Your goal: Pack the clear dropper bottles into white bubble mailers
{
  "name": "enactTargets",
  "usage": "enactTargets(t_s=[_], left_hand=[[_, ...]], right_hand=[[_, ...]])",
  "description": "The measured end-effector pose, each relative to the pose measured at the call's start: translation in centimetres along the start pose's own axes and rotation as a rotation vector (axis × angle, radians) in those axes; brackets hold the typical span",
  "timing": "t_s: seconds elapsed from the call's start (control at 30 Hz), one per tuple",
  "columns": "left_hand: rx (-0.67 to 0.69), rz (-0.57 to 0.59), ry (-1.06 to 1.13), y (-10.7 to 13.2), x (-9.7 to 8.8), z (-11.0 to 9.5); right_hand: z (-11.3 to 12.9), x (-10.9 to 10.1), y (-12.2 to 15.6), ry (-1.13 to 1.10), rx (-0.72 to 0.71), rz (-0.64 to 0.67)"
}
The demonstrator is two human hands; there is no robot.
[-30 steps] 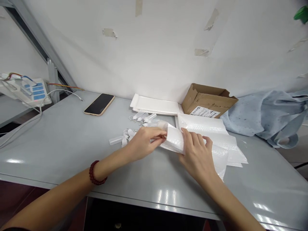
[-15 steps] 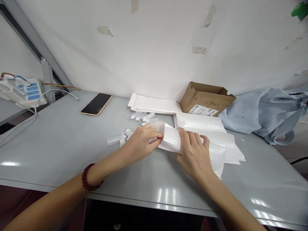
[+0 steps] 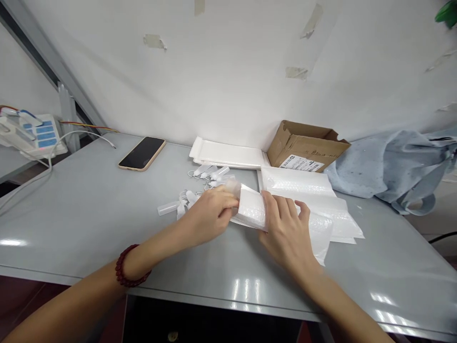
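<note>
My left hand (image 3: pixel 209 215) is closed, its fingers pinching at the open mouth of a white bubble-wrap pouch (image 3: pixel 252 212) on the grey table (image 3: pixel 89 209); whether the fingers also hold a small item is hidden. My right hand (image 3: pixel 287 231) lies on top of the pouch with its fingers curled over it, pressing it down. Small clear plastic vials with white caps (image 3: pixel 178 206) lie just left of and behind my left hand. A stack of more bubble pouches (image 3: pixel 303 188) lies behind my right hand.
A phone (image 3: pixel 142 153) lies face up at the back left. A flat white foam stack (image 3: pixel 228 155) and an open cardboard box (image 3: pixel 307 145) stand against the wall. A blue cloth bag (image 3: pixel 396 166) lies at the right. A device with cables (image 3: pixel 32 136) sits far left.
Both hands with the pouch have shifted slightly left and nearer the vials. My left fingers have pushed a little deeper at the pouch mouth.
</note>
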State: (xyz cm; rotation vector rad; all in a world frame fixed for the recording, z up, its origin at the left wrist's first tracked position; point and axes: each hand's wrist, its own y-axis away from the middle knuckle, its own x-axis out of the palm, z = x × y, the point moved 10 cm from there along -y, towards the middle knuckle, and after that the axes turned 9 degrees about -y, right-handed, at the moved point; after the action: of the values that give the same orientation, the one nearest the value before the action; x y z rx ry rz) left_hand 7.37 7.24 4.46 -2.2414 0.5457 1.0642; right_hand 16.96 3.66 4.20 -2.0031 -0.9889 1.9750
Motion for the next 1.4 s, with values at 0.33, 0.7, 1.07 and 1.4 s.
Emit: enactTargets(t_s=[0.33,0.7,1.07,1.4], left_hand=[[0.087,0.104,0.098,0.2,0.5,-1.1],[-0.497,0.097,0.410,0.8,1.2,5.7],[-0.642,0.137,0.834,1.5,5.1,5.0],[-0.507,0.154,0.609,1.0,3.9,3.8]], right_hand=[[0.0,-0.1,0.1,-0.009,-0.009,-0.015],[-1.3,-1.3,-0.4,0.024,0.000,-0.095],[-1.6,-0.5,-0.5,0.064,-0.055,-0.154],[1.6,1.4,0.3,-0.048,-0.239,-0.027]])
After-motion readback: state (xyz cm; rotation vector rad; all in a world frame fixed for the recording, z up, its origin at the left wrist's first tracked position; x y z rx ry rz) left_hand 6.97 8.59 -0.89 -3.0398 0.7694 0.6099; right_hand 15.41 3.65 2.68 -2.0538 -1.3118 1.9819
